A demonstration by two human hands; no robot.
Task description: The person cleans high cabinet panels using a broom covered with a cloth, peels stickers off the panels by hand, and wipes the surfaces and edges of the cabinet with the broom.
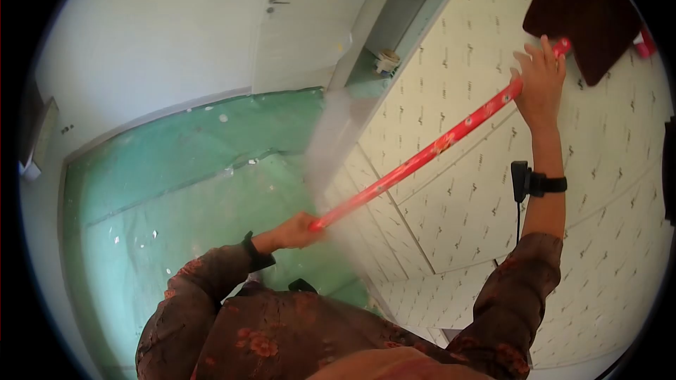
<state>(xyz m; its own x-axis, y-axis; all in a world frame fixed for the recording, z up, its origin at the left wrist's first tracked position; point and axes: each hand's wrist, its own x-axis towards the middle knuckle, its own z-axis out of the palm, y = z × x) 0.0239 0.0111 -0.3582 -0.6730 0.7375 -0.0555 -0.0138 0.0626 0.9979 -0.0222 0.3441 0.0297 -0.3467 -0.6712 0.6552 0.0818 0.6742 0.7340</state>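
Observation:
A long red pole [440,146] with a white and floral pattern runs diagonally between my hands. My left hand [294,231] is closed around its lower end, above the green floor covering. Near the upper end, my right hand [541,88] holds the pole with its fingers loosely spread, and the red tip sticks out past them. Just beyond that tip lies a dark brown flat piece [584,17], whose kind I cannot make out. A pale translucent blur hangs behind the pole near its middle.
Cabinet-like panels [458,204] under printed cream film fill the right side. Green sheeting [190,190] with scattered white bits covers the floor. A white door [310,21] stands at the back, with a roll [386,62] near the opening beside it. A pink-red object [644,43] sits at far right.

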